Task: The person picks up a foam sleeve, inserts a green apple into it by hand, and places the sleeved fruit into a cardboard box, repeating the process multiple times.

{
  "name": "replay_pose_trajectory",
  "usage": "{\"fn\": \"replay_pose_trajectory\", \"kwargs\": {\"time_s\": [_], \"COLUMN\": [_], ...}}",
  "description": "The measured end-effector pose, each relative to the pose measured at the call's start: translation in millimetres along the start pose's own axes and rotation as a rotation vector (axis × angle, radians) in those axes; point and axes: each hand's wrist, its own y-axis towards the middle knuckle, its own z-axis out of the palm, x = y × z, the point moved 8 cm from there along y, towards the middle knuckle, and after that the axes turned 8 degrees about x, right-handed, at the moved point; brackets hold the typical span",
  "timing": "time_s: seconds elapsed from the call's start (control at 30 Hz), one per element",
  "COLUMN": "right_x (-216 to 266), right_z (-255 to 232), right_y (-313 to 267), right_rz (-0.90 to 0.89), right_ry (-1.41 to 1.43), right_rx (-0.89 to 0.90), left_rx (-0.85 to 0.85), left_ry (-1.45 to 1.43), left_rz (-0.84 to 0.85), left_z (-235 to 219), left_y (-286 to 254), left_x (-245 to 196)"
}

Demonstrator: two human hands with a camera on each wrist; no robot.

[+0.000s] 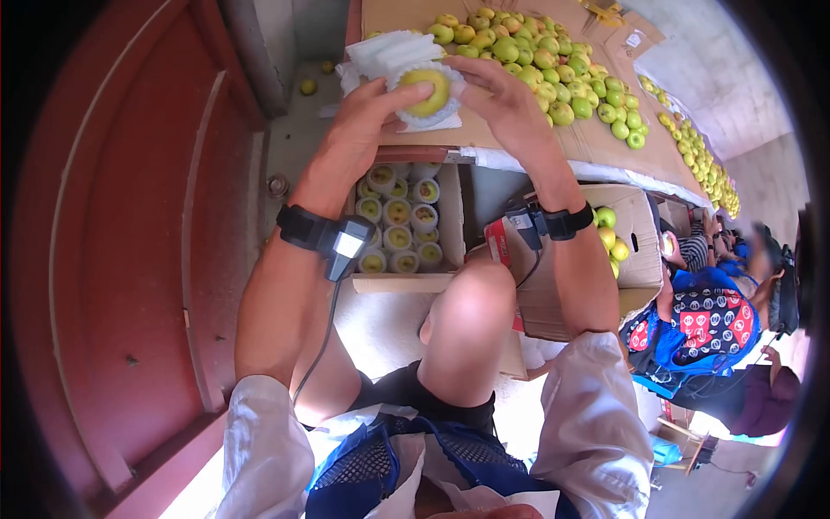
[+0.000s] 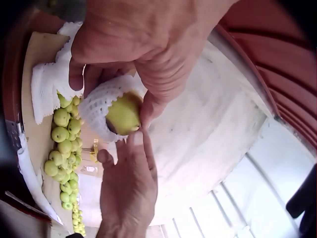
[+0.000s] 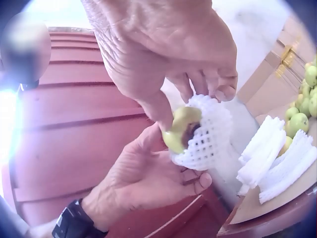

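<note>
white foam netting [image 1: 430, 111] wraps most of a yellow-green fruit [image 1: 427, 92], and both hands are curled round it, held up over the near edge of the cardboard-covered table [image 1: 596, 147]. the left hand [image 1: 359, 121] cups the netted underside with its fingers folded beneath, thumb up against the fruit; the right hand [image 1: 506, 99] pinches the rim of the sleeve on the other side.

i'd judge the fruit firm and light enough for one hand, but easily bruised, its bare skin a bit slippery. the sleeve is soft, stretchy and grippy, so the hold belongs on the netting round the fruit's middle, with fingertips working the mesh edge rather than squeezing the flesh.

from the head view you get the surroundings: a stack of spare foam sleeves [image 1: 389, 50] just behind the hands, a heap of loose green fruit [image 1: 536, 60] across the table, and below it an open box [image 1: 450, 216] with rows of already netted fruit [image 1: 399, 225]. another person's patterned clothing [image 1: 700, 324] shows at the right. the right wrist view alone shows the fruit's dark hollow end [image 3: 190, 133] poking out of the mesh [image 3: 205, 136], and the left fingers [image 3: 190, 181] closed beneath it. the left wrist view shows bare fruit skin [image 2: 124, 114] between both thumbs.
</note>
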Motion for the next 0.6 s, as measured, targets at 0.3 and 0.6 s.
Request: {"fn": "replay_pose_trajectory", "kwargs": {"time_s": [0.3,0.6], "right_x": [-4.6,3.9], "right_z": [-4.1,-4.2], "right_y": [-6.0,-5.1], "right_rz": [0.075,0.043], "right_ry": [0.213,0.228], "right_rx": [-0.081,-0.145], "left_rx": [0.037,0.056], "left_ry": [-0.148,-0.173], "left_rz": [-0.026,-0.007], "left_z": [9.5,9.0], "left_y": [-11.4,-6.7], "left_x": [-1.8,-0.2]}}
